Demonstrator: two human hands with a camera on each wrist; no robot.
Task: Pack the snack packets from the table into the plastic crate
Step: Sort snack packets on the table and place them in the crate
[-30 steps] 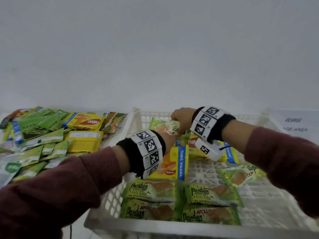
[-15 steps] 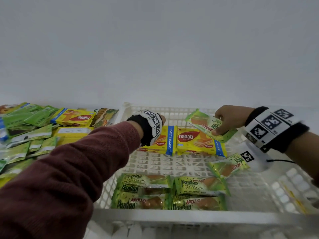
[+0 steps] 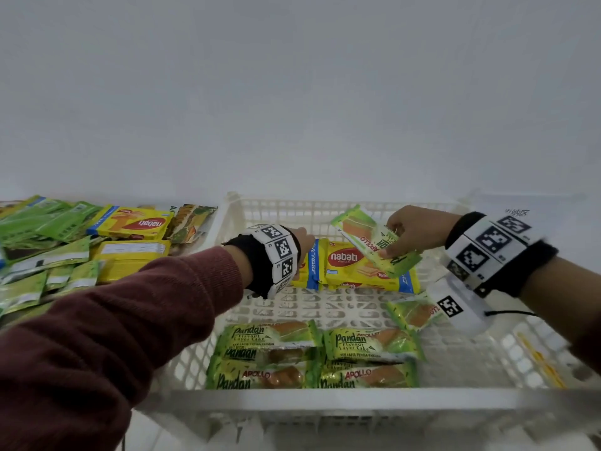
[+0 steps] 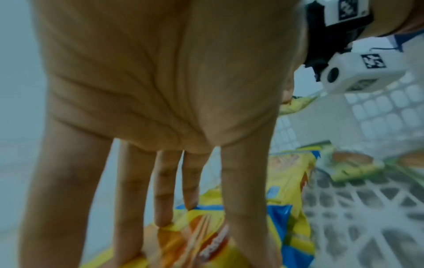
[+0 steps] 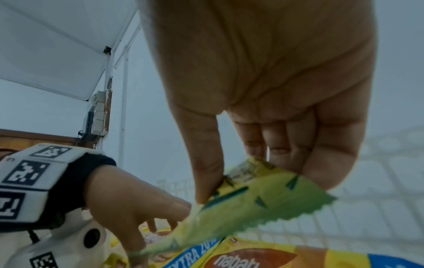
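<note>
Green foil: the cake packet (image 3: 377, 244) hung in your right hand (image 3: 411, 231), thumb and fingers (image 5: 207, 174) pinching its crimped end, above the wafer packs (image 3: 357, 266) at the far wall of the crate (image 3: 325, 403). Your left hand (image 3: 304, 244) lay with straight fingers (image 4: 247, 190) pressed on the left wafer pack, grasping nothing. Such a packet was probably light, soft and slippery; the cake inside would crush, so you did best to hold the sealed edge or support it flat. The wafer packs looked stiffer and could be taken by their long edges. More packets (image 3: 48, 252) waited on the worktop (image 3: 144, 429).
</note>
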